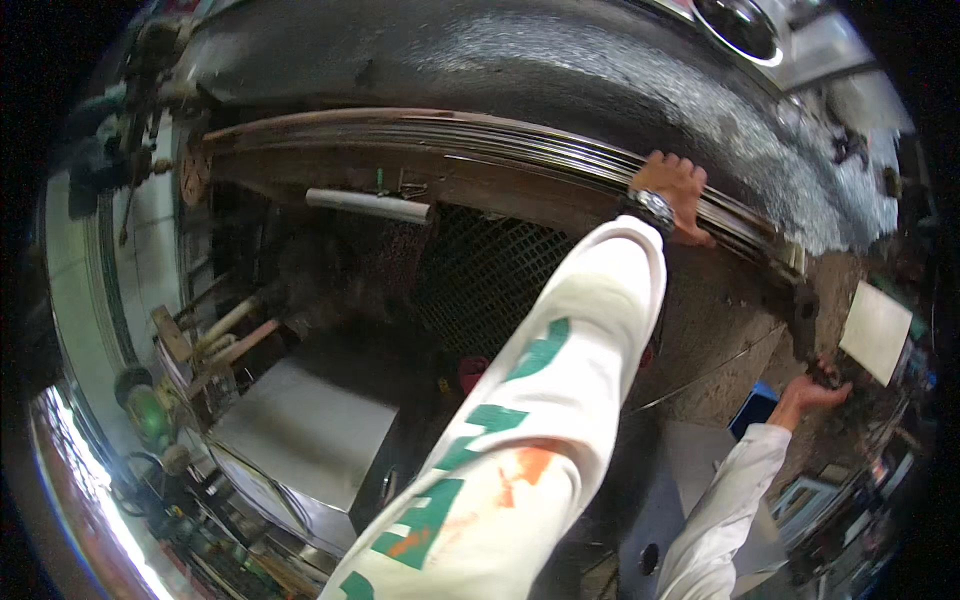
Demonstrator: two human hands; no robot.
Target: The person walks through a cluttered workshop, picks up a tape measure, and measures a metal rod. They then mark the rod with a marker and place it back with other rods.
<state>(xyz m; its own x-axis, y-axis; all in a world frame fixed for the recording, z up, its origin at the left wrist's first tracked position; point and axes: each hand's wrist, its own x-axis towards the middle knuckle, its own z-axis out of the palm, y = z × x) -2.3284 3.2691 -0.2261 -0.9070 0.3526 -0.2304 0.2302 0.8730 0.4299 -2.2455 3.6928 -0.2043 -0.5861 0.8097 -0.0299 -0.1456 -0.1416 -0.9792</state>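
While rails (545, 147) stretch open leftward, the left hand (676, 192) clasps their edges; the right hand's (812, 394) grip is unclear.

I can't tell what the dark, blurred thing (826, 371) at the right hand (806, 396) is. The left hand (678, 192) hides a stretch of silvery bars (560, 152). Both white sleeves (592, 330) run out of view below.

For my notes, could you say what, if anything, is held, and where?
The left hand clasps metal rods near their right end; right hand: unclear.
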